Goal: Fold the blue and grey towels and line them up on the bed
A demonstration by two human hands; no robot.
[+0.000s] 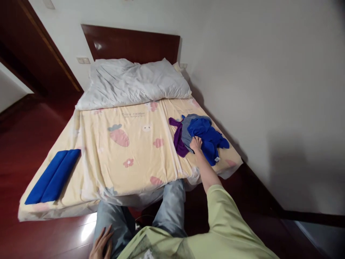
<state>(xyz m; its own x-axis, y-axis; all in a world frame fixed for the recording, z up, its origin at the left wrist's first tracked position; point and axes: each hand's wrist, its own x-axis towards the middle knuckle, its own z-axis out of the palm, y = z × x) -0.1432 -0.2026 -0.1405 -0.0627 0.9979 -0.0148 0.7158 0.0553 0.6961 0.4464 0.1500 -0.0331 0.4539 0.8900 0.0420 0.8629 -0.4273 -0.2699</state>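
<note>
Your right hand [196, 143] curls against the clothes pile [207, 131], right on the bed [140, 176]; I can't tell whether it clamps any. Your left hand [102, 244] rests, fingers apart. You're likely picking 1 piece; freeing it calls for a firm pinch.

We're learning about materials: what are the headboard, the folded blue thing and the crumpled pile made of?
Headboard: probably wood or veneer, dark and glossy; a highlight gleams on it.
Folded blue thing: seems cloth, matte, with soft, rounded edges.
Crumpled pile, at the right hand: looks like soft fabric, dull, draping in loose wrinkles.
</note>
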